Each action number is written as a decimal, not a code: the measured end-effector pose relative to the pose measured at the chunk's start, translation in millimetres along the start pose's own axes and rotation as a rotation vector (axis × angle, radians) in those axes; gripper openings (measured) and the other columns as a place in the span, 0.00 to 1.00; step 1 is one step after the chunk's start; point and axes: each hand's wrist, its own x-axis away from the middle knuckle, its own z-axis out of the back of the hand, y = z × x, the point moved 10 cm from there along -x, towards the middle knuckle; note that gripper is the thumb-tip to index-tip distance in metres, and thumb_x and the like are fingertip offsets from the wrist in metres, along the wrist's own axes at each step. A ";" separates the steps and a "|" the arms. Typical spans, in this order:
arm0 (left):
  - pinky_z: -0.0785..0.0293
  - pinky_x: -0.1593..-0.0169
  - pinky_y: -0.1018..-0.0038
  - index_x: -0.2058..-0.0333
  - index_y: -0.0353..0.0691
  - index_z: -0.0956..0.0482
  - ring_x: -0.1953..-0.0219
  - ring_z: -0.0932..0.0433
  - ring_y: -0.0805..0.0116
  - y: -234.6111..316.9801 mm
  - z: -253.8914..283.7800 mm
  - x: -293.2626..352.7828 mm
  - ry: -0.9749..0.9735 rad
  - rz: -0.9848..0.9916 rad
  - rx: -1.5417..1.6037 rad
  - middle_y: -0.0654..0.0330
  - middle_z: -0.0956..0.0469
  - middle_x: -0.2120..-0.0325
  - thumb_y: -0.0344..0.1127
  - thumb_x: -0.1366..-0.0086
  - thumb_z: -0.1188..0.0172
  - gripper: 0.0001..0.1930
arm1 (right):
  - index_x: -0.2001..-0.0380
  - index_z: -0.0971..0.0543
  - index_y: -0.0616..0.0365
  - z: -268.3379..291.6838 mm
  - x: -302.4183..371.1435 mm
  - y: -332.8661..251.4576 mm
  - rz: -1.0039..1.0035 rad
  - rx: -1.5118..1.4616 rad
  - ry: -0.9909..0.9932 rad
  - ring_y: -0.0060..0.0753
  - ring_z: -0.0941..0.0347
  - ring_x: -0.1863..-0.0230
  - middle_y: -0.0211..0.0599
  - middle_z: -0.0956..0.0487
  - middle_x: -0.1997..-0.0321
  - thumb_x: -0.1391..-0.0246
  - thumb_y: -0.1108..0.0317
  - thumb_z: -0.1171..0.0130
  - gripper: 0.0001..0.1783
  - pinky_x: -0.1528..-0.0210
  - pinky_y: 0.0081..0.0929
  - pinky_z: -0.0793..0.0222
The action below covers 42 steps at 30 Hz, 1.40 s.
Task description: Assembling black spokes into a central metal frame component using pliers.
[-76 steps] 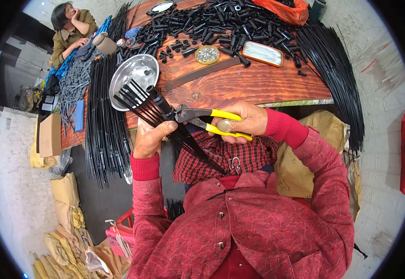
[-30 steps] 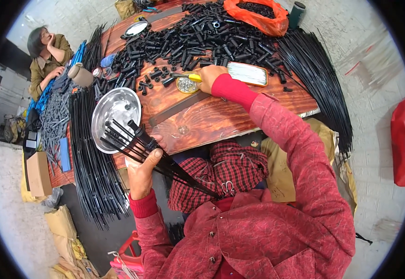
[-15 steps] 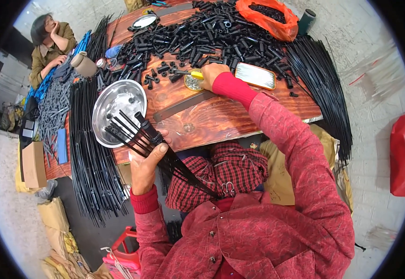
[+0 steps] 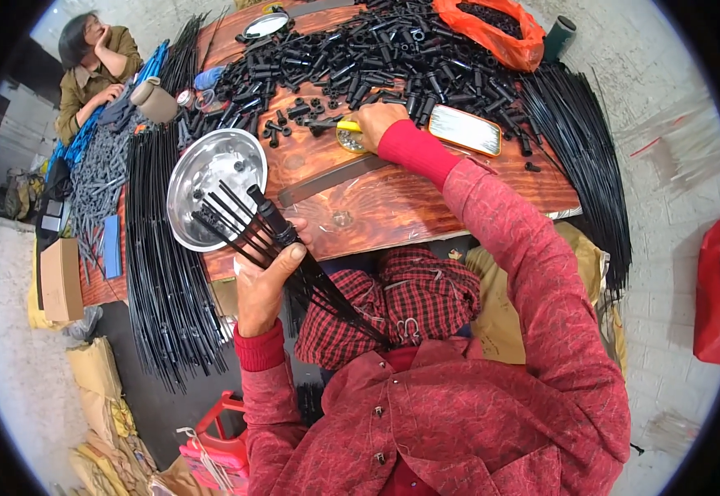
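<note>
My left hand (image 4: 267,281) is wrapped round a bundle of thin black umbrella ribs (image 4: 324,296), held slantwise in front of the table edge. Black plastic tube fittings (image 4: 264,203) stick out of its top, among the fanned rib ends. Across the table, my right hand (image 4: 380,124) is closed on a yellow-handled tool (image 4: 348,126). That tool lies over a small round dish (image 4: 350,144) of tiny shiny pieces, its dark end pointing left; its exact kind cannot be made out. A steel bowl (image 4: 180,221) with a few small black parts sits beyond my left hand.
Black plastic tubes (image 4: 335,70) heap across the back of the wooden table (image 4: 414,202). A flat metal bar (image 4: 333,179) and a white-faced tray (image 4: 464,131) lie nearer. Rib bundles flank both sides (image 4: 157,256). A person (image 4: 95,78) sits far left, near grey parts (image 4: 95,202).
The table and its things appear slightly shifted in the picture, as the view has moved a little. Both hands keep their grips; the tool's dark end shows less clearly now.
</note>
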 end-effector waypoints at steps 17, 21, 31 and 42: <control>0.27 0.55 0.75 0.54 0.32 0.23 0.61 0.22 0.72 -1.6 -3.0 -2.4 -0.069 0.008 -0.030 0.59 0.20 0.64 0.29 0.41 0.37 0.16 | 0.69 0.17 0.54 14.9 6.4 21.3 -0.092 -0.154 0.064 0.51 0.21 0.65 0.50 0.19 0.69 0.55 0.53 0.38 0.16 0.62 0.44 0.26; 0.28 0.55 0.76 0.54 0.32 0.23 0.61 0.23 0.73 -0.1 -11.6 -1.9 -0.084 -0.032 -0.021 0.60 0.20 0.64 0.31 0.40 0.37 0.16 | 0.69 0.19 0.57 20.5 21.7 39.6 -0.202 -0.458 0.111 0.43 0.22 0.72 0.45 0.20 0.75 0.52 0.56 0.40 0.15 0.67 0.37 0.26; 0.29 0.55 0.72 0.58 0.35 0.28 0.62 0.24 0.70 2.0 -49.8 14.1 -0.111 -0.088 0.268 0.59 0.23 0.67 0.29 0.39 0.40 0.12 | 0.67 0.28 0.58 44.3 138.9 -87.6 -0.164 -2.158 -0.570 0.13 0.40 0.79 0.26 0.32 0.75 0.46 0.67 0.40 0.08 0.78 0.12 0.42; 0.27 0.63 0.76 0.61 0.34 0.25 0.70 0.23 0.72 19.7 -79.0 43.5 -0.078 -0.072 0.264 0.59 0.21 0.73 0.30 0.39 0.36 0.11 | 0.67 0.23 0.62 92.8 177.8 -106.7 0.061 -1.919 -0.425 0.18 0.34 0.79 0.30 0.26 0.77 0.45 0.65 0.41 0.10 0.73 0.16 0.34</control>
